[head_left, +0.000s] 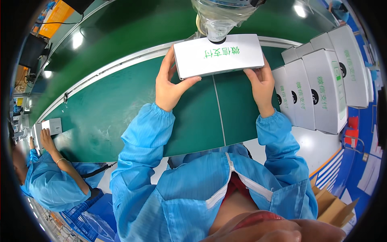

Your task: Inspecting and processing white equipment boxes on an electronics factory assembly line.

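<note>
Between both hands I hold a white cardboard box with green print and a black round mark at its far edge. My left hand grips the box's left end, thumb along the near lower edge and fingers around the side. At the right end, my right hand has its thumb under the near corner and its fingers around the side. A plastic-wrapped device hangs right at the box's far edge; I cannot tell if they touch. The green work surface lies below.
Similar white boxes stand in rows at the right, close to my right hand. A pale metal rail runs along the far side. At the left, a co-worker in a blue smock has a hand on a small white box.
</note>
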A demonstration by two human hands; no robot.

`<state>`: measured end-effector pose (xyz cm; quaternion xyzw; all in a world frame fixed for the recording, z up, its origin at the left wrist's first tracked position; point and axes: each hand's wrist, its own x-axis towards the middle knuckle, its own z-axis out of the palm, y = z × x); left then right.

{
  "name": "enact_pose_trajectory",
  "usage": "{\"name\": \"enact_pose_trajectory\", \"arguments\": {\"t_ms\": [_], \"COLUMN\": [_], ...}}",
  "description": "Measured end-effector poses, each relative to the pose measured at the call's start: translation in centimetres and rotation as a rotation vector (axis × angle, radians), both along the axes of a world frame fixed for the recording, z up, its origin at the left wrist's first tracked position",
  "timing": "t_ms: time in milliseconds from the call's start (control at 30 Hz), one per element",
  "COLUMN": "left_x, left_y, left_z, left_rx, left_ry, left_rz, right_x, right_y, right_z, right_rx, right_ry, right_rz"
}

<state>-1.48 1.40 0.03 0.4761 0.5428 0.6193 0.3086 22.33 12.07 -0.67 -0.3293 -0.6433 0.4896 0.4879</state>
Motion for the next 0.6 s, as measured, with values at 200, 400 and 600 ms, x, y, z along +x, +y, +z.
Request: {"name": "enact_pose_trajectory", "arguments": {"t_ms": [200, 400, 600], "left_x": [-0.17, -0.37, -0.63], "left_y": [0.14, 0.43, 0.28], "left_z": [-0.7, -0.42, -0.39], "left_rx": [-0.028, -0.035, -0.031], "left_ry": [-0.098, -0.087, -0.064], "left_rz": [0.011, 0.056, 0.028], "right_x": [0.15, 0.17, 0.24], "right_y": [0.11, 0.52, 0.32], "right_z": [-0.18, -0.68, -0.32], "right_rx": [0.004, 0.013, 0.004], "right_ry": [-0.013, -0.007, -0.006], "right_rz": [0.006, -0.006, -0.021]}}
